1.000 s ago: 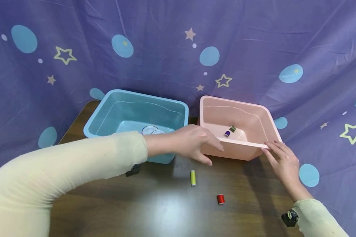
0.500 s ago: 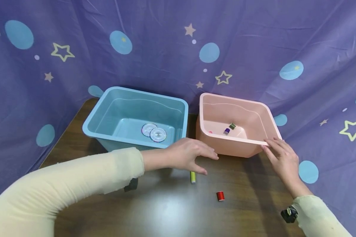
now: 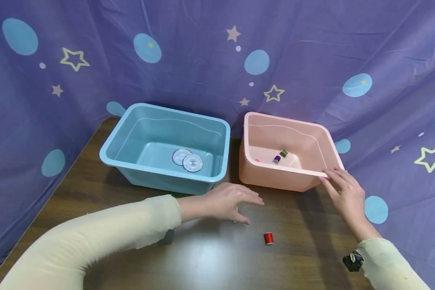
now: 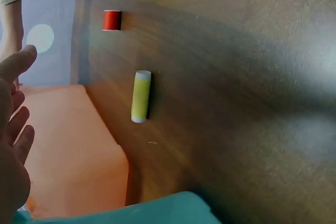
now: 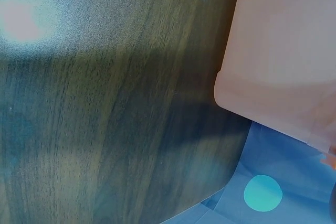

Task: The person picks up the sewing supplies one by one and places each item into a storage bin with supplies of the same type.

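My left hand hovers low over the table in front of the two tubs, thumb and fingers apart and nothing between them. Below it, mostly covered in the head view, lies a yellow thread spool, seen whole in the left wrist view. A shorter red thread spool lies on the table to its right. My right hand holds the front right corner of the pink tub, fingers over the rim and thumb against the outside. Inside that tub are a purple spool and a green spool.
A blue tub stands left of the pink one, with two round pin wheels overlapping on its floor. A small pink item shows at the pink tub's front left. A purple curtain hangs behind the wooden table.
My left hand has come down from the gap between the tubs toward the near table, over the yellow spool. The pin wheels now show fully. My right hand stays on the rim.
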Available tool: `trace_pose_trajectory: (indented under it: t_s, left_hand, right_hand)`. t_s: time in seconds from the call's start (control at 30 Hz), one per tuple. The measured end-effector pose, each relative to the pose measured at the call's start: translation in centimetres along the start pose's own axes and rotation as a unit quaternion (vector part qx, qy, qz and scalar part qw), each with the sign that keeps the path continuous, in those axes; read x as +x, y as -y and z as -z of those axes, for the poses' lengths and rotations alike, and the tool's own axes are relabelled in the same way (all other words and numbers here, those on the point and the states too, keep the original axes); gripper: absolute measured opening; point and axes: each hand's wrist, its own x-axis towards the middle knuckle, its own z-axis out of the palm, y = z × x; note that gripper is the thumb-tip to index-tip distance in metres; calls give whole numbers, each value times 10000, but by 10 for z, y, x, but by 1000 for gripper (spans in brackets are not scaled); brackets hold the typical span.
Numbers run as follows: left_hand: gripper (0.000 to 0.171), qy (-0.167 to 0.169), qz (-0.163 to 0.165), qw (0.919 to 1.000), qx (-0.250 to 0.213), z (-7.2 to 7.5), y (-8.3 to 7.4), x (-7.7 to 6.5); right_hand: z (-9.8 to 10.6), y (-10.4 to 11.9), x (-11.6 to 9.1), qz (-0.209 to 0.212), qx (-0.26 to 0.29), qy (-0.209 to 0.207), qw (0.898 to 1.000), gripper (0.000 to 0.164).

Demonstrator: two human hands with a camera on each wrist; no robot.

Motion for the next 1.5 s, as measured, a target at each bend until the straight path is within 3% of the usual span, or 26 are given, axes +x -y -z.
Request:
trace_pose_trajectory:
  t_s: [0.4, 0.8, 1.17, 1.5]
  left_hand:
    - [58, 236, 472, 9968, -599, -28, 26, -3]
    - [59, 400, 638, 9936, -836, -50, 55, -1]
    - [56, 489, 652, 9947, -626, -66, 67, 1]
    - [37, 310, 450, 9980, -322, -76, 74, 3]
  right_hand:
    - [-1, -1, 1, 20, 13, -24, 10000, 37]
    - [-1, -2, 1, 47, -6, -43, 10000, 37]
    - [0, -2, 1, 27, -3, -41, 10000, 37]
    - [-1, -2, 0, 18, -22, 1, 10000, 36]
